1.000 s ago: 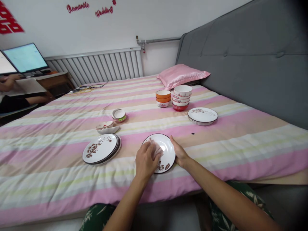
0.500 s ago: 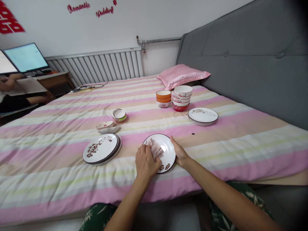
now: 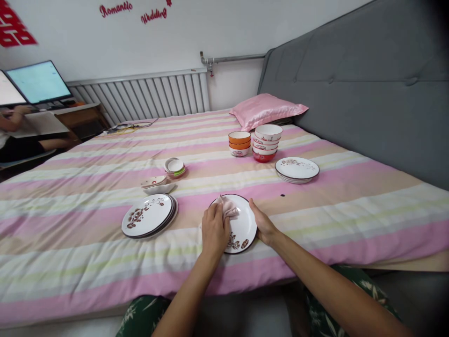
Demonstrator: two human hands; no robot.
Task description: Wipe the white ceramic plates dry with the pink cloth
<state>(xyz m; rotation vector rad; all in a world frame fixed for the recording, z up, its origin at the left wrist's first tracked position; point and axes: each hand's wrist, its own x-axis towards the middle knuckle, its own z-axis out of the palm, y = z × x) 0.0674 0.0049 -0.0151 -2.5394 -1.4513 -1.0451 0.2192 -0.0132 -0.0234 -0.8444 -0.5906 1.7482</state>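
A white plate (image 3: pixel 243 223) with a dark rim and a brown flower pattern lies on the striped bedspread (image 3: pixel 70 262) near the bed's front edge. My left hand (image 3: pixel 215 230) presses a crumpled pink cloth (image 3: pixel 228 208) onto the plate's left part, fingers closed on the cloth. My right hand (image 3: pixel 263 226) grips the plate's right rim, thumb on the edge.
A stack of flowered plates (image 3: pixel 148 216) lies to the left, with small dishes (image 3: pixel 157 184) and saucers (image 3: pixel 174 166) behind it. Two bowl stacks (image 3: pixel 240 143) (image 3: pixel 267 142) and another plate stack (image 3: pixel 296 169) stand at the right, near a pink pillow (image 3: pixel 267 109). Another person sits at a desk far left.
My left hand has slid the cloth from the plate's middle toward its upper left rim. The right hand has stayed on the rim.
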